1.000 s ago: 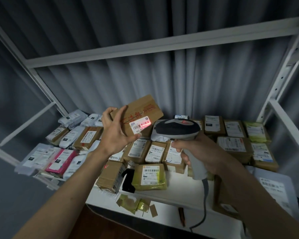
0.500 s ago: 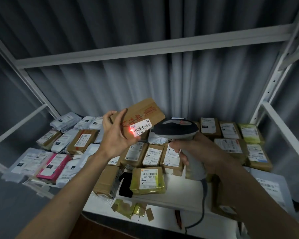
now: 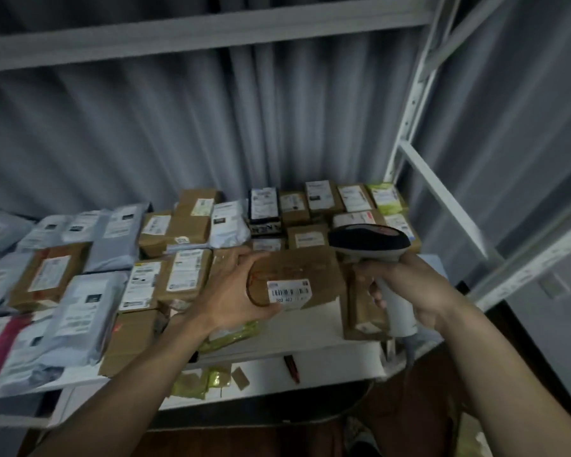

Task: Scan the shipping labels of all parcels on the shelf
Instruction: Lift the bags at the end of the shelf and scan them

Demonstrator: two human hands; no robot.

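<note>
The left hand [image 3: 234, 291] grips a flat brown cardboard parcel [image 3: 297, 275], low over the white shelf [image 3: 310, 334], its barcode label [image 3: 289, 291] facing up. The right hand [image 3: 406, 285] clasps the grey handheld scanner [image 3: 370, 242]. I judge it best set down among the scanned parcels, label upward. Motion blur smears every label; the scanner's trigger is hidden.

White metal shelf [image 3: 310, 334] loaded with parcels, front strip bare.

Grey poly mailers [image 3: 80, 311] stacked at left, one pink mailer [image 3: 0, 344] at the left edge; brown cardboard boxes [image 3: 185, 275] with white labels across the middle and back; yellow-green packets [image 3: 384, 197] at the back right corner. On a lower white ledge [image 3: 327, 371]: a red-and-black pen [image 3: 291, 367], cardboard scraps [image 3: 239, 377], yellow-green wrapper bits [image 3: 195, 385].
</note>
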